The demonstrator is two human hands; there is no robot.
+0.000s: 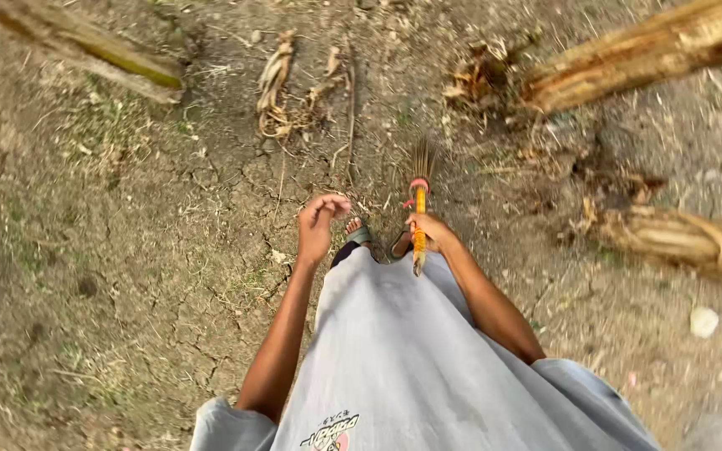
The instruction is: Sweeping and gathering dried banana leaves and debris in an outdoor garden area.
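Note:
My right hand (433, 232) grips the handle of a small stick broom (419, 213), which is wrapped in orange and red bands. Its thin bristles fan out toward the ground ahead of me. My left hand (318, 224) hangs in front of me with its fingers loosely curled and nothing in it. Between the two hands I see my foot in a sandal (358, 231) on cracked dry earth. My grey shirt (411, 359) fills the lower middle of the view.
Cut, dry trunk pieces lie at the upper left (85, 46), the upper right (645, 54) and the right (678, 238). Dry husks (276, 83) and leaf litter are scattered ahead. Pale stones (703, 321) lie at the right.

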